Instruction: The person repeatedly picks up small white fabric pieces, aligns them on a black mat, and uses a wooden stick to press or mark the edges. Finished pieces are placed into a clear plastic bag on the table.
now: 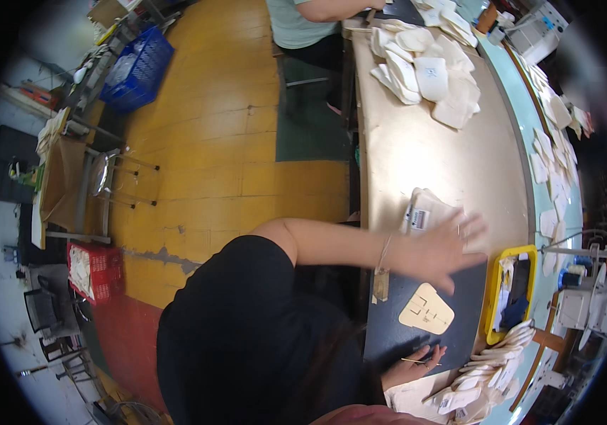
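Left hand (pixel 436 253) splayed wide near cream stack (pixel 426 202), right hand (pixel 409 367) grasping thin stick (pixel 411 360)

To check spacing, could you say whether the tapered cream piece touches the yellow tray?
Apart: the head view shows dark mat between the tapered piece and the tray.
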Motion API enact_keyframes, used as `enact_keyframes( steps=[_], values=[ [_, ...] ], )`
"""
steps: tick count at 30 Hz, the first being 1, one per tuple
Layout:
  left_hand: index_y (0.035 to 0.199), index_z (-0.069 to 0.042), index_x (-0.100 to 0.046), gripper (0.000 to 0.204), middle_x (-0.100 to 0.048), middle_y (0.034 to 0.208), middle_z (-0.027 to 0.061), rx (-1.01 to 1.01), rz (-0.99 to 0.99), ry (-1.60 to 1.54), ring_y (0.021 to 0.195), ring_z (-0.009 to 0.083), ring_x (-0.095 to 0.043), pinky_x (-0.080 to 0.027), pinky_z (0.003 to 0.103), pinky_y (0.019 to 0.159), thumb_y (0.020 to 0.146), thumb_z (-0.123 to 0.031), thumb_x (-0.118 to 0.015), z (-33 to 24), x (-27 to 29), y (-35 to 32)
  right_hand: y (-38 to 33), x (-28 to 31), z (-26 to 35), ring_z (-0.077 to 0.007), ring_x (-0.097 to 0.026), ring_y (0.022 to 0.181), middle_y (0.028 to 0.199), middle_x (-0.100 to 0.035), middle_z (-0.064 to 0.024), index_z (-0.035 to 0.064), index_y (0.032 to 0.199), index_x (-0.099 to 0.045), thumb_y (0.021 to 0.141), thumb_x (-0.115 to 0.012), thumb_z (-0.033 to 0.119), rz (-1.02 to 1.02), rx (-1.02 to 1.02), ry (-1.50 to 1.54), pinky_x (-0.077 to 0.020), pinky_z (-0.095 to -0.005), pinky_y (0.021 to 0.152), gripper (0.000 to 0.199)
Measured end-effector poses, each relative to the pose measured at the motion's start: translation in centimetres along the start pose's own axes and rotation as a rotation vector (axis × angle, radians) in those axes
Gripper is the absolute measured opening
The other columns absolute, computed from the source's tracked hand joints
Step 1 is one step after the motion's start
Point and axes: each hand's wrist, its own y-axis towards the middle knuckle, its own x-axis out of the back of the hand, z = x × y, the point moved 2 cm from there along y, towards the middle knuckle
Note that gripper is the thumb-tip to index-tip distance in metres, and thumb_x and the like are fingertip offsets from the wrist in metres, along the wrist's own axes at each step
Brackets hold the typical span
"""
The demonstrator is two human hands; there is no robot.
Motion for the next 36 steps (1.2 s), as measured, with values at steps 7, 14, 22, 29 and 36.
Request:
enact_keyframes(
  steps=[7, 14, 22, 29, 36],
  values=[
    [0.164, -0.015, -0.015, 0.113, -0.028, 0.16, 0.0306, 0.406, 0.756, -0.481, 0.147, 0.0452, -0.031, -0.033, 0.053, 0.117, 0.081, -0.07, -0.07, 12.1, 2.8, 1.8, 0.3, 0.1, -0.8, -0.0371, -0.052, 0.134, 0.141, -0.059, -0.0204, -0.0063, 0.118, -0.061, 0.107, -0.054, 0.025, 0.036, -0.014, -0.02, -0.0401, -0.0445, 0.114, 0.034],
    [0.164, -0.009, -0.014, 0.124, -0.045, 0.152, 0.0278, 0.395, 0.922, -0.332, 0.136, 0.0375, -0.051, -0.046, 0.04, 0.107, 0.073, -0.06, -0.082, 14.7, 0.2, 4.5, 0.1, 0.0, -1.4, -0.0377, -0.053, 0.133, 0.137, -0.061, -0.0216, -0.0072, 0.116, -0.061, 0.107, -0.054, 0.021, 0.071, 0.013, 0.037, -0.0415, -0.0442, 0.113, 0.031],
    [0.109, 0.004, -0.073, 0.088, -0.057, 0.137, 0.0243, 0.414, 0.948, -0.388, 0.123, 0.0309, -0.057, -0.053, 0.04, 0.093, 0.056, -0.064, -0.091, 12.0, -0.5, 4.2, 0.1, 0.0, -1.8, -0.0368, -0.054, 0.131, 0.135, -0.062, -0.0219, -0.0062, 0.116, -0.06, 0.107, -0.053, 0.017, 0.063, 0.062, 0.02, -0.0423, -0.0434, 0.112, 0.026],
    [0.13, 0.011, -0.049, 0.097, -0.049, 0.13, 0.0339, 0.389, 0.45, -0.113, 0.111, 0.0463, -0.058, -0.059, 0.05, 0.08, 0.057, -0.034, -0.095, 2.8, 1.0, -1.5, 0.1, 0.0, -1.7, -0.0375, -0.053, 0.132, 0.134, -0.063, -0.0218, -0.0058, 0.114, -0.059, 0.107, -0.051, 0.014, 0.068, 0.103, -0.007, -0.0401, -0.045, 0.113, 0.023],
    [0.14, 0.012, -0.04, 0.104, -0.056, 0.121, 0.0349, 0.456, 0.417, -0.062, 0.102, 0.0466, -0.064, -0.059, 0.047, 0.081, 0.061, -0.028, -0.095, -1.8, 0.8, -3.9, -0.3, -0.1, -1.4, -0.0388, -0.051, 0.135, 0.133, -0.063, -0.021, -0.0055, 0.114, -0.06, 0.106, -0.052, 0.013, 0.052, 0.069, 0.028, -0.0369, -0.0479, 0.115, 0.022]
  ],
)
